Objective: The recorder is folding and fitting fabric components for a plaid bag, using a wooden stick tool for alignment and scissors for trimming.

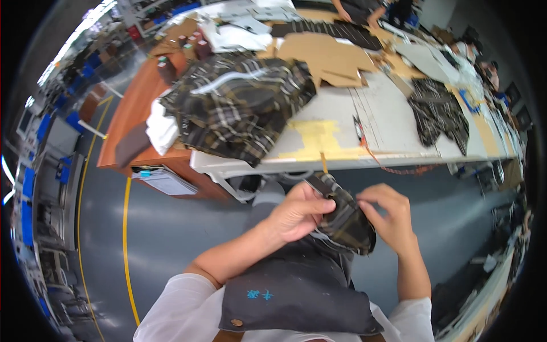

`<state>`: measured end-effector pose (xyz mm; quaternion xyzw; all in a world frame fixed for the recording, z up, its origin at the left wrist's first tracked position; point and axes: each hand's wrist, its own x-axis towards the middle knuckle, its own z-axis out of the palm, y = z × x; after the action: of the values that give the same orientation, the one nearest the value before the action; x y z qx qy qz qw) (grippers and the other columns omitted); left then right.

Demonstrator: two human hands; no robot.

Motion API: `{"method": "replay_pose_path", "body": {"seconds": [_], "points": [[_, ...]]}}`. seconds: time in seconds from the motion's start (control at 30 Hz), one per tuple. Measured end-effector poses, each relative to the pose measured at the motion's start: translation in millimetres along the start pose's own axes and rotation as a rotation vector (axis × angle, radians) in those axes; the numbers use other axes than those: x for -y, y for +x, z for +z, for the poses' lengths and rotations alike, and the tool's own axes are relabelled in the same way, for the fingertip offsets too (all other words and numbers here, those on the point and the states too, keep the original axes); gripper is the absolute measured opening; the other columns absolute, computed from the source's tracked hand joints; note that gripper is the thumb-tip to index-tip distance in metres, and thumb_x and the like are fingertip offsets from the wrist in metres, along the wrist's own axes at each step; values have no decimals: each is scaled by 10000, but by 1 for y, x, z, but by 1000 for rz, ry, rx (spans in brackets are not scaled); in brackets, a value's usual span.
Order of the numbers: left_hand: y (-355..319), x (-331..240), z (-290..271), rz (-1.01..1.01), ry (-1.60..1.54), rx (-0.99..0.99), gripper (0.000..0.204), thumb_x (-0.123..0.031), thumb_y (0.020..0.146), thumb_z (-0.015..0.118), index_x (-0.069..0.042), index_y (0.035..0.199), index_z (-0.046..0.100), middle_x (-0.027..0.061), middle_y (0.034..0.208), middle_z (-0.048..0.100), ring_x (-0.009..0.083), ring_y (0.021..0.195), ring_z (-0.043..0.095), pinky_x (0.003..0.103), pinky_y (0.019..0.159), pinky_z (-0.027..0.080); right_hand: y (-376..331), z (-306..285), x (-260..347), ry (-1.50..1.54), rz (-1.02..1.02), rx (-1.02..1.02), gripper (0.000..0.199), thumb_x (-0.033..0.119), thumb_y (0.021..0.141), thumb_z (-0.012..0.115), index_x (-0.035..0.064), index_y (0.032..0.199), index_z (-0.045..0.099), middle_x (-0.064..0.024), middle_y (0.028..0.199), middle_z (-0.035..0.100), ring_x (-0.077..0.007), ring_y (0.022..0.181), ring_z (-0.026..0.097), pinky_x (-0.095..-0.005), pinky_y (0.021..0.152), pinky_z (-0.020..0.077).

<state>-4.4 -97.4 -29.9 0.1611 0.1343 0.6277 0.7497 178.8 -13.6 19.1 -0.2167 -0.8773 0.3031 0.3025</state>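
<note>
A dark plaid fabric piece (347,222) hangs in front of my apron, before the table's near edge. My left hand (299,214) grips its upper left part, thumb lying on top and fingers underneath. At the piece's right edge, my right hand (390,214) has thumb and forefinger pinched together. Whether cloth or a thread is between those fingertips is too small to tell. Part of the piece is folded, so its full shape is hidden.
A plaid garment heap (233,102) covers the table's left side; another plaid piece (439,111) lies at right. Between them are brown cardboard patterns (325,54) and snips (359,128) on an orange cord. Across the table, another person's hands (373,17) are near dark cloth.
</note>
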Motion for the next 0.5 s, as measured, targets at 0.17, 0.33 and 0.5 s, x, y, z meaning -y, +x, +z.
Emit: {"method": "replay_pose_path", "body": {"seconds": [0.17, 0.33, 0.5], "points": [[17, -2, -11, 26, 20, -58, 288, -3, 771, 626, 5, 1042, 529, 103, 1017, 603, 176, 946, 579, 319, 855, 451, 15, 7, -10, 117, 1, -41, 176, 31, 672, 705, 7, 822, 616, -113, 781, 613, -246, 718, 586, -315, 641, 464], [25, 3, -30, -5, -177, 13, 287, -66, 788, 641, -2, 1043, 524, 87, 972, 601, 167, 945, 571, 319, 862, 440, 16, 17, -46, 37, 46, 36, 123, -23, 652, 671, 8, 747, 599, -91, 713, 596, -241, 653, 562, -315, 587, 442], [19, 13, -48, -135, -199, -138, 209, -105, 863, 567, 5, 1039, 536, 84, 952, 619, 170, 928, 586, 323, 852, 463, 8, 29, -64, 8, 82, 201, 118, -18, 680, 657, 12, 773, 592, -92, 718, 579, -259, 671, 560, -325, 590, 443]]}}
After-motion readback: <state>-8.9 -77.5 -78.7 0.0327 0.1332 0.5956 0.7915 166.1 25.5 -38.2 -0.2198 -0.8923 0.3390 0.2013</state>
